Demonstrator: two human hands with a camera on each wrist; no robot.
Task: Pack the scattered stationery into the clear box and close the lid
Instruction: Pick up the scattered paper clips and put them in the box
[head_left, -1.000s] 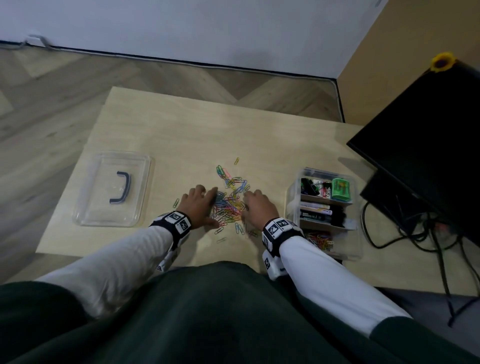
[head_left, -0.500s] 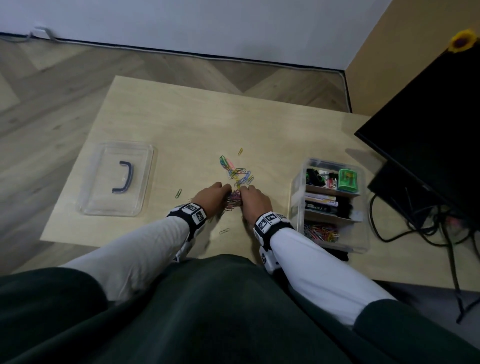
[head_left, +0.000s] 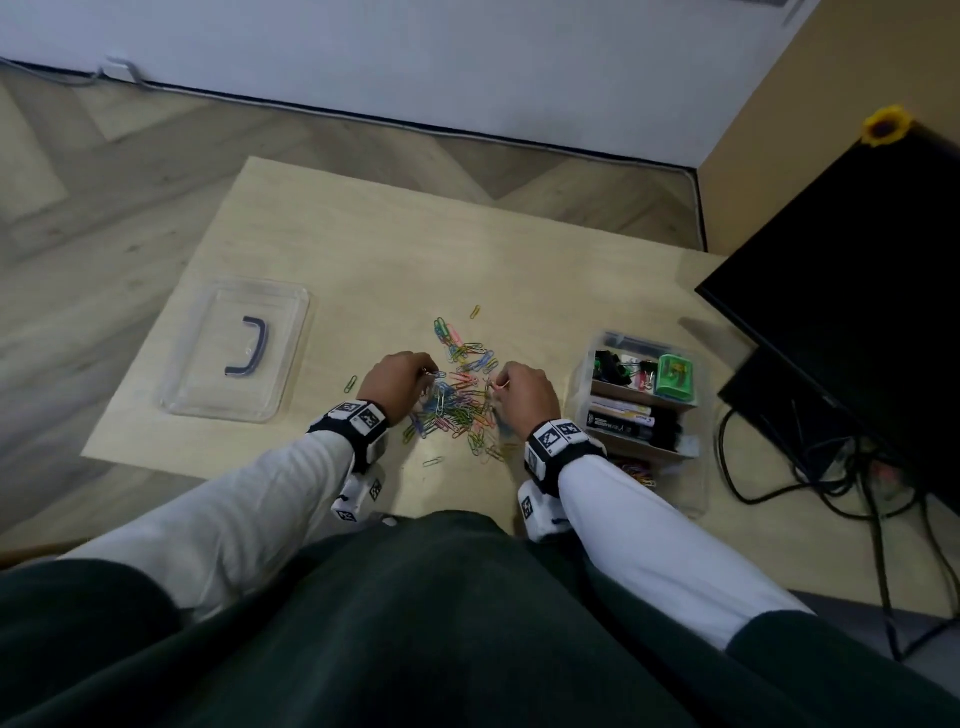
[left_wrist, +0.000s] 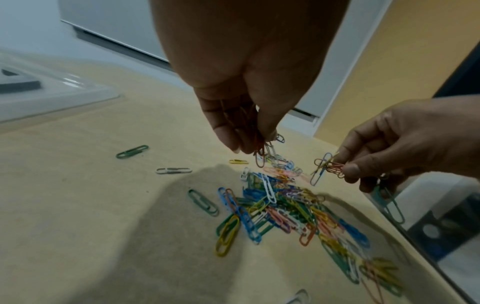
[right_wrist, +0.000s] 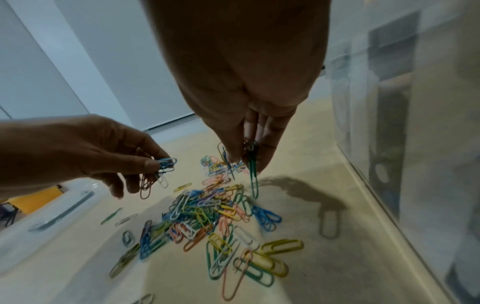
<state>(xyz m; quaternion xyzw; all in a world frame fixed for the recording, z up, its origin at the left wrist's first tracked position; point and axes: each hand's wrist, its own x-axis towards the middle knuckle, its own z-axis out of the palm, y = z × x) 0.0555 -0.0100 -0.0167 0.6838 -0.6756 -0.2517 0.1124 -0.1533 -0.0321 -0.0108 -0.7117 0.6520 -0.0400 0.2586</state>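
A heap of coloured paper clips (head_left: 457, 400) (left_wrist: 285, 207) (right_wrist: 207, 216) lies on the light wooden table (head_left: 363, 249). My left hand (head_left: 397, 382) (left_wrist: 246, 131) (right_wrist: 145, 164) hangs just above its left side and pinches a small bunch of clips. My right hand (head_left: 522, 387) (right_wrist: 249, 152) (left_wrist: 345, 166) hovers over the right side, pinching another bunch, one green clip dangling. The clear box (head_left: 644, 415) stands right of my right hand, with clips, pens and binder clips in its compartments. Its clear lid (head_left: 239, 348) with a dark handle lies flat at the left.
A black monitor (head_left: 857, 312) and tangled cables (head_left: 831, 467) fill the right side. A yellow sunflower (head_left: 885, 124) sits on the monitor's top corner. A few stray clips (head_left: 350, 383) lie apart from the heap. The table's near edge is by my lap.
Both hands drew together over the heap, then lifted apart, each now holding a pinch of clips. The heap has been gathered closer and shows between the hands again.
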